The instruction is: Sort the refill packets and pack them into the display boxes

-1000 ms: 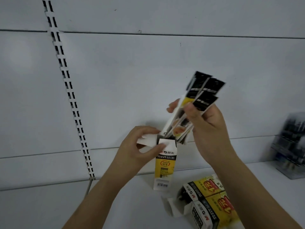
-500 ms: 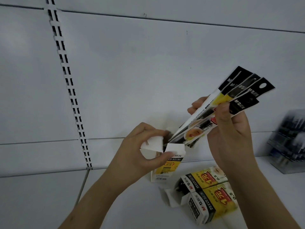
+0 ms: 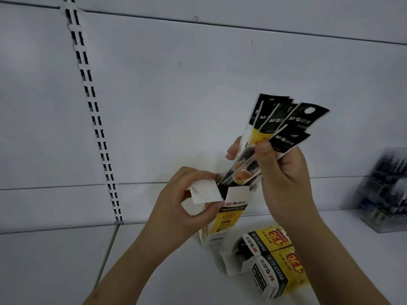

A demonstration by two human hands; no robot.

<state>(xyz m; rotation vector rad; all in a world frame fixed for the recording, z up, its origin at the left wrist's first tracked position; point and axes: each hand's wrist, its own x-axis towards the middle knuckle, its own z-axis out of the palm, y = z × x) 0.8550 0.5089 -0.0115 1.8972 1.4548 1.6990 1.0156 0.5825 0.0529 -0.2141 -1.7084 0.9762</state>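
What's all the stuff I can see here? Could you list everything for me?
Refill packets: a fanned bunch, at least four, black tops with yellow and white below; lower ends in the open box.
Open display box: one, white, yellow and black; held upright above the shelf.
Other display boxes: two, yellow, black and white; lying side by side on the shelf, one open.
Clear container: one, dark contents, blurred; far right.
Shelf: white, below.
Slotted upright: one, white, on the back panel.
Left hand: holds the box's flap open.
Right hand: grips the packets.
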